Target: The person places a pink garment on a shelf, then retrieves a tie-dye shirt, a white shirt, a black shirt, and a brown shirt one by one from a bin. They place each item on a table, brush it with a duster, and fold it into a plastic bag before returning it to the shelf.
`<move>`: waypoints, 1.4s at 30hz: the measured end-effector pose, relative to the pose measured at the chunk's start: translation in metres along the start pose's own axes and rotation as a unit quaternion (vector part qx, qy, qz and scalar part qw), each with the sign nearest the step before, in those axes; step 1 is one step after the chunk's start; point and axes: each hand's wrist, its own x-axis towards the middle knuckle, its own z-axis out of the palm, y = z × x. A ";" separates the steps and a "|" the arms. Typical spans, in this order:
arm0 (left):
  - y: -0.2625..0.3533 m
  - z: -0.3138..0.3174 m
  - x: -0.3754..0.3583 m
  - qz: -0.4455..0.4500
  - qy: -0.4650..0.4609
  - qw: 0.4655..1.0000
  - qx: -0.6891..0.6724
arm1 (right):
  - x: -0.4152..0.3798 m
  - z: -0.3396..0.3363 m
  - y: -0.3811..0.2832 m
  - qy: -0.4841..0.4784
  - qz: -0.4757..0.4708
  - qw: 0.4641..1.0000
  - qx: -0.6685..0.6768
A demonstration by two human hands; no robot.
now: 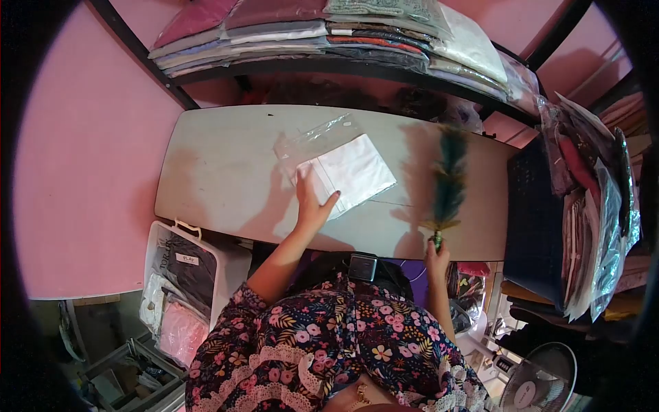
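A folded white garment (351,173) lies in a clear plastic bag (292,145) at the middle of the pale table (213,165). My left hand (312,196) grips the bag's near-left edge, thumb on top of it; the other fingertips are partly hidden. On the right, my right hand (437,254) is closed round the short handle of a green feather duster (449,178). The duster points away from me over the table's right part, and its feathers are blurred by motion. A gap separates the duster from the bagged garment.
Stacks of bagged clothes (274,38) fill the shelf above the table's back edge. A dark blue bin (535,220) and more bagged clothes (590,226) stand at the right. A white basket (223,275) with packed garments is at the lower left, a fan (542,378) at the lower right.
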 end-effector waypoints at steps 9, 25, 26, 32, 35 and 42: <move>0.007 -0.003 0.032 -0.069 -0.219 0.947 0.225 | -0.014 0.040 -0.056 -0.117 -0.101 0.988 -0.018; 0.002 0.016 0.038 0.163 -0.306 0.915 0.209 | 0.000 0.056 -0.078 -0.152 -0.133 0.977 -0.064; 0.002 0.021 0.037 0.201 -0.310 0.906 0.206 | -0.001 0.057 -0.078 -0.161 -0.128 0.976 -0.071; -0.037 -0.004 0.032 0.236 -0.322 0.879 0.261 | -0.014 0.072 -0.104 -0.192 -0.196 0.957 -0.091; -0.030 -0.065 0.032 0.224 -0.280 0.901 0.242 | -0.010 0.080 -0.100 -0.195 -0.184 0.957 -0.108; -0.071 -0.142 0.030 0.185 -0.093 0.937 0.280 | -0.003 0.100 -0.119 -0.144 -0.122 0.973 -0.134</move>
